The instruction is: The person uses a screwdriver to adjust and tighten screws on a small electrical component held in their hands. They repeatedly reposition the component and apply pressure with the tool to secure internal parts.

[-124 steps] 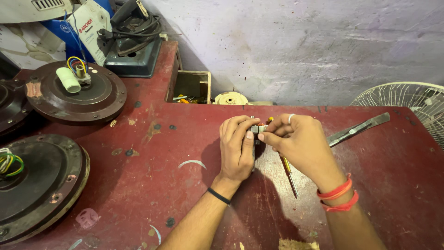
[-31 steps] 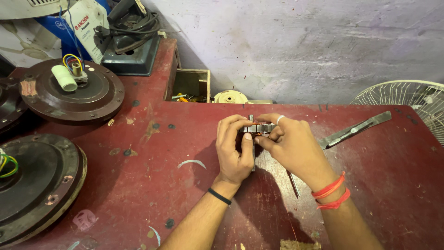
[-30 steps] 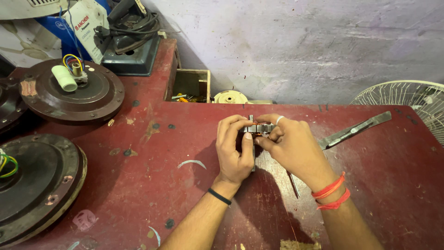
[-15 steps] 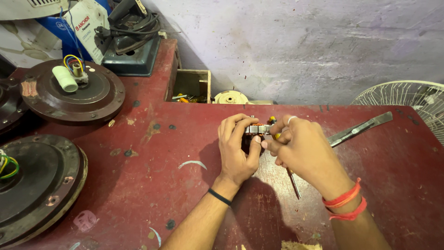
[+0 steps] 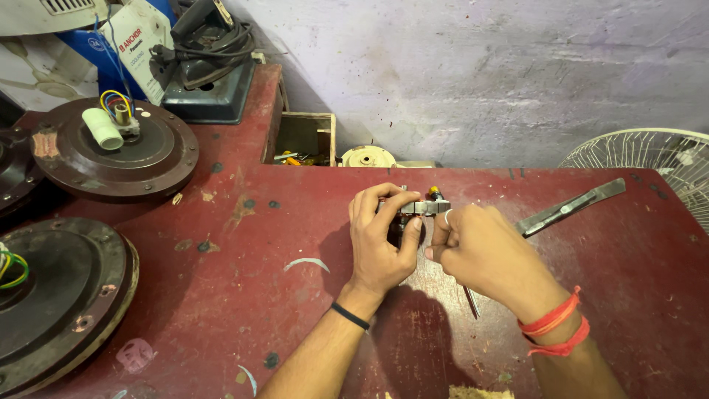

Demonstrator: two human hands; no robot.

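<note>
A: Where's the part sitting?
B: Small metal part (image 5: 422, 207) is hovering mid-frame over the red desk (image 5: 244, 244); left hand (image 5: 382, 240) and right hand (image 5: 480, 251) fingers are both pinching it.

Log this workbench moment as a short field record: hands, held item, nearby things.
left hand: grips a small metal part from the left
right hand: fingers pinch the same part; a screwdriver shows beneath the hand
surface: worn red table
right of hands: flat metal bar
left side: brown fan motor housings
far right: white fan guard
</note>
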